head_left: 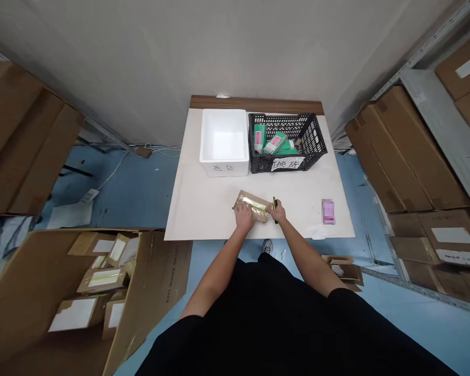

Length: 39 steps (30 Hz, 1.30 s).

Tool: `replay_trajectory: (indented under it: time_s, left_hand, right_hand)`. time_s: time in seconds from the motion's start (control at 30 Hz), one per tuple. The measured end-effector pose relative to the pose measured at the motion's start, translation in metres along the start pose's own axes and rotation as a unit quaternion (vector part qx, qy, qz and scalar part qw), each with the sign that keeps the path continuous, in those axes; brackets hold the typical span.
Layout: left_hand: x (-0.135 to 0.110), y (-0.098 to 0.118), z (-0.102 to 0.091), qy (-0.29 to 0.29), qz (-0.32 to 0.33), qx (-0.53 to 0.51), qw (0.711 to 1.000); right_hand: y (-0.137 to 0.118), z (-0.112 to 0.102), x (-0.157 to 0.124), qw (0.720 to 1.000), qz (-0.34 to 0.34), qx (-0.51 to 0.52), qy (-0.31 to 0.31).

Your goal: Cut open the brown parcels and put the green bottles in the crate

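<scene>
A small brown cardboard parcel (254, 202) sealed with yellowish tape lies near the front edge of the white table (203, 203). My left hand (244, 216) rests flat on the parcel's near left end, fingers pressed down on it. My right hand (277, 211) is closed round a black and yellow utility knife (274, 204), its tip at the parcel's right end.
A white foam box (224, 142) and a black plastic crate (286, 142) holding green and pink packs stand at the back of the table. A pink item (328, 211) lies at the right. A large open carton (82, 292) of parcels sits at floor left; shelves of cartons (407, 151) stand at the right.
</scene>
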<state>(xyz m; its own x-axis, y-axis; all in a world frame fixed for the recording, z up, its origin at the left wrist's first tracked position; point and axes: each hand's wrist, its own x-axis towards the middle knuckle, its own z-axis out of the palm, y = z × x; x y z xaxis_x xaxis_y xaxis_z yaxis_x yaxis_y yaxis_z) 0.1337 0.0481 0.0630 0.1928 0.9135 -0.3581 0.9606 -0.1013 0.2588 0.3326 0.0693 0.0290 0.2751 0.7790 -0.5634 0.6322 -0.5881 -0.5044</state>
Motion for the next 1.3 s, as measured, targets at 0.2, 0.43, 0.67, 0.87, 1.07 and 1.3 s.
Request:
replay_trajectory:
  time_s: [0.2, 0.43, 0.67, 0.87, 1.07, 1.3]
  left_hand:
    - [0.015, 0.009, -0.005, -0.063, 0.147, 0.054, 0.986]
    - [0.013, -0.002, -0.001, -0.030, 0.088, 0.076, 0.993]
    - [0.015, -0.007, 0.001, -0.044, 0.081, 0.068, 0.993]
    - [0.015, -0.007, -0.002, -0.038, 0.081, 0.066, 0.994]
    - [0.018, -0.006, -0.004, -0.057, 0.062, 0.055, 0.995]
    - [0.011, -0.005, -0.001, -0.068, 0.073, 0.069, 0.993]
  right_hand:
    - [0.001, 0.008, 0.022, 0.999, -0.028, 0.022, -0.003]
    - [-0.015, 0.007, 0.022, 0.994, -0.102, 0.018, -0.016]
    - [0.018, -0.033, 0.001, 0.961, -0.213, -0.026, -0.177]
    - [0.014, -0.058, 0.013, 0.918, -0.262, -0.239, -0.179]
    - [-0.002, -0.071, 0.025, 0.889, -0.257, -0.318, -0.204]
    - [0.021, -0.059, 0.002, 0.925, -0.181, -0.198, -0.270]
